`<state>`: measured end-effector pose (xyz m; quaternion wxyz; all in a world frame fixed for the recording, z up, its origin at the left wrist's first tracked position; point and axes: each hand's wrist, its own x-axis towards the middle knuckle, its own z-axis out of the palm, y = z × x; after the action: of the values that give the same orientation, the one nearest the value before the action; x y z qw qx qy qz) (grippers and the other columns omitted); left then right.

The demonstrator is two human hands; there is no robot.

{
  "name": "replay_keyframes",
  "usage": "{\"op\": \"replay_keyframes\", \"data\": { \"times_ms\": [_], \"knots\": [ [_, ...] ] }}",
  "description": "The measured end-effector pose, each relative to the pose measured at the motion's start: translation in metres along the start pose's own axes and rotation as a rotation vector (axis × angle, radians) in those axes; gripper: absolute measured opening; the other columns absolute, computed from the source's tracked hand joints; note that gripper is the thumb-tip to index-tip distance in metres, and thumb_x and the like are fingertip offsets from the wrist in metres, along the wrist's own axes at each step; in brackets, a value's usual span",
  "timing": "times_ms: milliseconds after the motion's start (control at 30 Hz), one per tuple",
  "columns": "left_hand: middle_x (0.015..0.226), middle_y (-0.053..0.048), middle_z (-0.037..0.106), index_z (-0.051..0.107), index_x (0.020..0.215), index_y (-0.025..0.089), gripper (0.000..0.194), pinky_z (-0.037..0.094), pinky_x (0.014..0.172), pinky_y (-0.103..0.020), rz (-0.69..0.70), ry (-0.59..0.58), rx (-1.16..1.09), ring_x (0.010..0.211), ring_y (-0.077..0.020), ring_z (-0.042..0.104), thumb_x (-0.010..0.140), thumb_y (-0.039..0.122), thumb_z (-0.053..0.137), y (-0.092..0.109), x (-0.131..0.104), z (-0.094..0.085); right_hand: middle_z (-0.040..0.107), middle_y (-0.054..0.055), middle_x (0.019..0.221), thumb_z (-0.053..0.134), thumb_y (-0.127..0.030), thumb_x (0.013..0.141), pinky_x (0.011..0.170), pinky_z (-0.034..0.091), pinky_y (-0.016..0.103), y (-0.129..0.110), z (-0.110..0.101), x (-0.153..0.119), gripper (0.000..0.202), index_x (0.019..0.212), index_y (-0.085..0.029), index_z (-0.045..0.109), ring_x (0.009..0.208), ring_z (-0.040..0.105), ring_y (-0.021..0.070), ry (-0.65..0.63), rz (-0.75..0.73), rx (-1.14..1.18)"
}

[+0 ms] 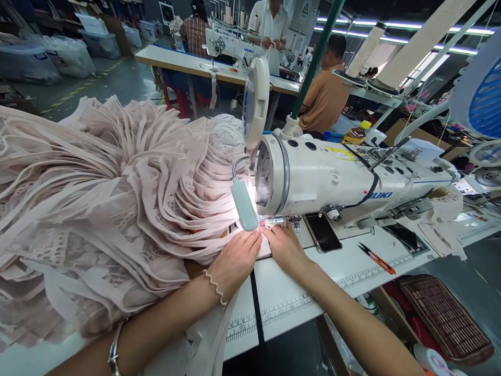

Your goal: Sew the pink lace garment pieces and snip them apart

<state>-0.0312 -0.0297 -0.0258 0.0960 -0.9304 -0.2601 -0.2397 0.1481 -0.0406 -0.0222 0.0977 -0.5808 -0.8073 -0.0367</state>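
My left hand (240, 253) is at the near side of a white sewing machine (313, 172), its fingers pressed together on a piece of pale pink fabric (265, 246). Close beside it, my right hand (285, 244) has its fingers bent onto the same fabric, the fingertips partly hidden under the machine head. A mint-green lamp (245, 204) hangs over the fingers and hides the needle area. To the left spreads a big pile of pale pink lace garment pieces (148, 183), which runs up to the machine.
A phone (323, 233) lies right of my right hand, and orange thread snips (377, 258) lie farther right. A ruler strip (274, 313) runs along the table's front edge. Thread cones (366, 49) and a fan (483, 94) stand at the right. Several people sit or stand behind.
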Motion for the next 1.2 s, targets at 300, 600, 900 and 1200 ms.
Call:
{"op": "replay_keyframes", "data": {
  "times_ms": [300, 600, 900, 1200],
  "knots": [
    [0.115, -0.018, 0.067, 0.057, 0.116, 0.005, 0.031, 0.048, 0.095, -0.038, -0.012, 0.051, 0.032, 0.109, -0.0231, 0.062, 0.096, 0.007, 0.033, -0.002, 0.003, 0.004, 0.064, 0.006, 0.086, 0.035, -0.004, 0.084, 0.096, 0.037, 0.045, 0.003, -0.004, 0.003, 0.046, 0.115, -0.023, 0.063, 0.085, 0.058, 0.0233, -0.054, 0.028, 0.073],
    [0.114, -0.018, 0.067, 0.053, 0.123, 0.007, 0.039, 0.05, 0.089, -0.04, -0.024, 0.026, 0.028, 0.11, -0.0239, 0.062, 0.096, 0.006, 0.025, -0.005, 0.005, 0.001, 0.061, 0.004, 0.08, 0.036, -0.004, 0.084, 0.087, 0.041, 0.04, 0.002, -0.007, 0.006, 0.042, 0.107, -0.024, 0.064, 0.076, 0.057, 0.0211, -0.102, 0.054, 0.101],
    [0.102, -0.017, 0.069, 0.06, 0.106, 0.006, 0.037, 0.049, 0.087, -0.041, 0.013, -0.003, 0.176, 0.099, -0.026, 0.065, 0.094, 0.002, 0.025, -0.004, 0.004, -0.007, 0.068, 0.006, 0.095, 0.035, -0.001, 0.082, 0.091, 0.045, 0.038, 0.005, -0.001, 0.005, 0.049, 0.111, -0.023, 0.068, 0.091, 0.06, 0.0221, 0.029, 0.07, 0.214],
    [0.111, -0.011, 0.069, 0.058, 0.112, 0.012, 0.036, 0.052, 0.091, -0.031, 0.001, -0.007, -0.024, 0.109, -0.0204, 0.063, 0.095, 0.005, 0.026, -0.027, 0.002, -0.024, 0.069, 0.002, 0.114, 0.037, 0.0, 0.082, 0.095, 0.05, 0.035, 0.009, 0.01, -0.004, 0.054, 0.113, -0.028, 0.071, 0.105, 0.062, 0.0176, 0.111, 0.094, 0.453]
  ]
}}
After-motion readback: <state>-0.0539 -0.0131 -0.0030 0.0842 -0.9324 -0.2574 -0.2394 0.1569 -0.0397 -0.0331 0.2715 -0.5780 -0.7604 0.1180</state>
